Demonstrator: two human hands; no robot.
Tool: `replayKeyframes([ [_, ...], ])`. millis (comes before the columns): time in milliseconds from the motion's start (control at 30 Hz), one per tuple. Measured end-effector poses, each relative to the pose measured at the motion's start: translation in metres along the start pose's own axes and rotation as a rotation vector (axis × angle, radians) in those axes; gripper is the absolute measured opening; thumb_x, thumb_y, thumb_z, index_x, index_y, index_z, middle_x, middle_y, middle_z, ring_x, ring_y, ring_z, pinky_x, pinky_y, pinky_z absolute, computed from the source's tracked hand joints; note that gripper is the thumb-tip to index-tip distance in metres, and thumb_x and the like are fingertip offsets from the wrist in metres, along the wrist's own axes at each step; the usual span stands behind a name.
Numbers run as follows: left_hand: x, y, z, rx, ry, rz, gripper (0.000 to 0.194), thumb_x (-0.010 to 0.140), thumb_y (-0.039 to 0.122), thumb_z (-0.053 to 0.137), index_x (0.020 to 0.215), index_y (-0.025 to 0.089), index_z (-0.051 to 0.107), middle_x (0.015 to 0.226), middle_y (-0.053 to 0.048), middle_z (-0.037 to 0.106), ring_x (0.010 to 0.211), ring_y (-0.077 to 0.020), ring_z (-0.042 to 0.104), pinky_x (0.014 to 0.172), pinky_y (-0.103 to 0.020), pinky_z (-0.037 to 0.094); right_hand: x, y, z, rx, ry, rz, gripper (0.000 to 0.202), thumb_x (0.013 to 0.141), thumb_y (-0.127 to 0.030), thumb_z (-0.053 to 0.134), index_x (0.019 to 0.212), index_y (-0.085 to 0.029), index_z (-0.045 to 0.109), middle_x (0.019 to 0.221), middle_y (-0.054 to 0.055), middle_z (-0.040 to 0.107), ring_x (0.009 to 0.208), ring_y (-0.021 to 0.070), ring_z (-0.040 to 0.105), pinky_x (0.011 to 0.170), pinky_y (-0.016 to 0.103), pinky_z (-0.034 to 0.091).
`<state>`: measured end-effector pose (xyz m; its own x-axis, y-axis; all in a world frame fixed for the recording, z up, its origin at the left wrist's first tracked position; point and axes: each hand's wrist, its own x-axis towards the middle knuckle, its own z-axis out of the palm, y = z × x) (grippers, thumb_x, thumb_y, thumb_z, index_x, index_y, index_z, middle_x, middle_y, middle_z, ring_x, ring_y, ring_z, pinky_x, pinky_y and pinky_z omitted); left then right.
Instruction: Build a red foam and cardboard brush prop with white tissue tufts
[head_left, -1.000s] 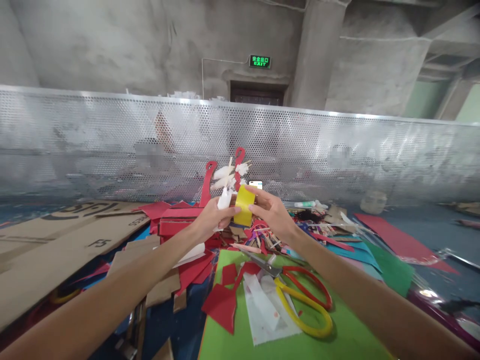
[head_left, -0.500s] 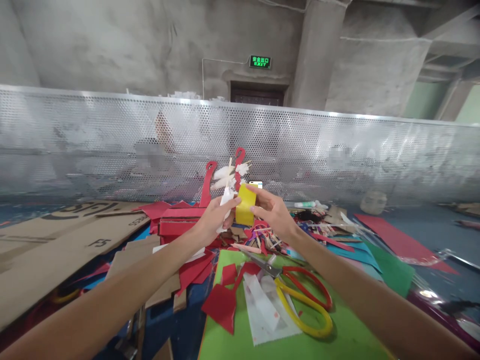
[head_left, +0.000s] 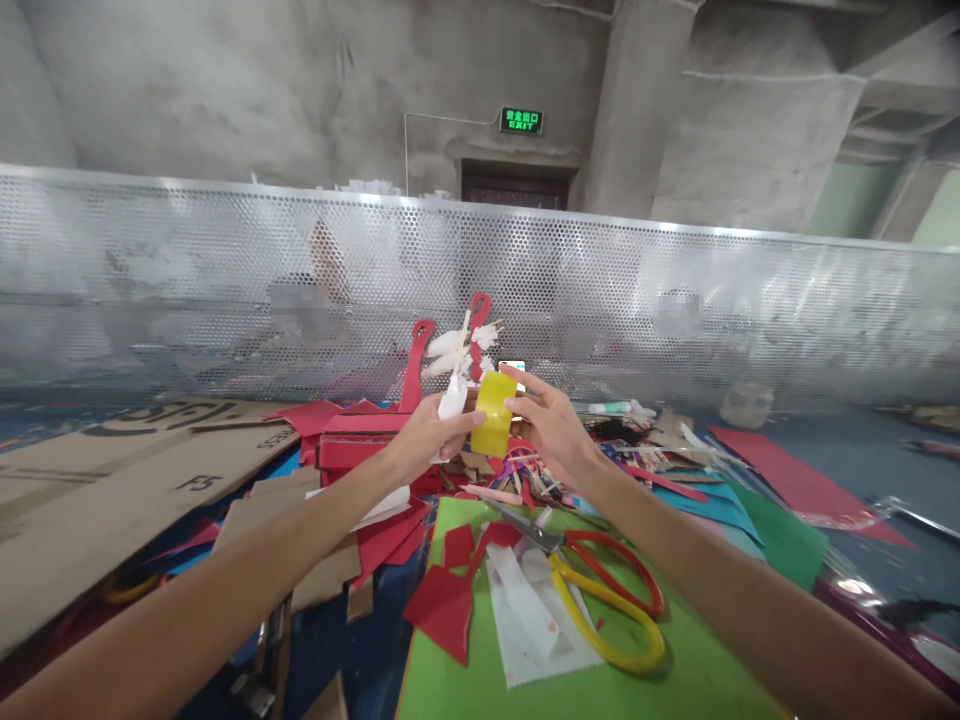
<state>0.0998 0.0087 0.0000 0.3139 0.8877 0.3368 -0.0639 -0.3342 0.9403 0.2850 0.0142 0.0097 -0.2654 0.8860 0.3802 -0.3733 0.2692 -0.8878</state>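
My left hand [head_left: 426,436] is closed around a thin wooden stick [head_left: 464,338] whose lower part is wrapped in white paper [head_left: 452,400]. Its thumb also touches the near side of a yellow tape roll [head_left: 493,422]. Fingers of my right hand [head_left: 559,425] grip that roll from the right, standing it on edge above the table. Behind the hands rises a red box [head_left: 360,440] with red hooked strips [head_left: 415,375] and white-tipped sticks [head_left: 448,345]. Below, scissors [head_left: 600,590] with one red and one yellow handle lie on a green sheet [head_left: 442,690].
Large cardboard [head_left: 135,470] covers the left side. Red scraps [head_left: 442,610] and white paper pieces [head_left: 525,610] lie by the scissors. A pile of small sticks [head_left: 532,475] sits centrally. Coloured sheets [head_left: 780,535] are at right, with a perforated metal screen [head_left: 600,300] behind.
The tape roll has tilted and dropped slightly, and my left thumb has shifted onto its face. The wrapped stick leans a little further right. Both hands stay in nearly the same place.
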Motion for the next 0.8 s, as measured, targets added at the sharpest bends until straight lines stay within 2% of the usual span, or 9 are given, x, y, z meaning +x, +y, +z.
replayKeyframes([
  [233,-0.0005,0.0003,-0.0027,-0.023,-0.032,0.009,0.052,0.079,0.037,0.075,0.122,0.012,0.060,0.043,0.010,0.043,0.034,-0.0029,0.028,0.035,-0.015,0.021,-0.0001,-0.0001,0.0016,0.007,0.011,0.012,0.061,0.069,-0.027,0.078,0.129,-0.027,0.065,0.094,0.002,0.074,0.080,0.0184,0.066,0.071,0.033,0.054],
  [467,-0.0016,0.0010,-0.0032,-0.028,-0.050,0.009,0.045,0.080,0.032,0.073,0.119,0.012,0.062,0.040,0.011,0.040,0.034,-0.0032,0.028,0.036,-0.014,0.021,0.0007,0.0030,0.0002,0.008,0.008,0.006,0.059,0.071,-0.026,0.077,0.129,-0.026,0.065,0.091,0.000,0.073,0.078,0.0143,0.064,0.069,0.028,0.052],
  [600,-0.0013,0.0018,-0.0022,-0.037,-0.060,0.015,0.044,0.078,0.029,0.073,0.117,0.012,0.063,0.041,0.011,0.041,0.034,-0.0026,0.026,0.036,-0.014,0.021,0.0012,0.0038,0.0003,-0.005,0.031,-0.020,0.059,0.070,-0.023,0.077,0.127,-0.024,0.067,0.083,-0.002,0.070,0.069,0.0109,0.058,0.061,0.024,0.046],
  [800,-0.0021,0.0046,0.0013,-0.116,-0.069,-0.025,0.050,0.072,0.022,0.072,0.119,0.011,0.061,0.045,0.011,0.044,0.034,-0.0017,0.026,0.036,-0.015,0.019,0.0021,0.0003,-0.0003,0.036,0.068,0.010,0.060,0.068,-0.022,0.075,0.127,-0.021,0.066,0.082,-0.001,0.069,0.067,0.0110,0.056,0.061,0.025,0.046],
])
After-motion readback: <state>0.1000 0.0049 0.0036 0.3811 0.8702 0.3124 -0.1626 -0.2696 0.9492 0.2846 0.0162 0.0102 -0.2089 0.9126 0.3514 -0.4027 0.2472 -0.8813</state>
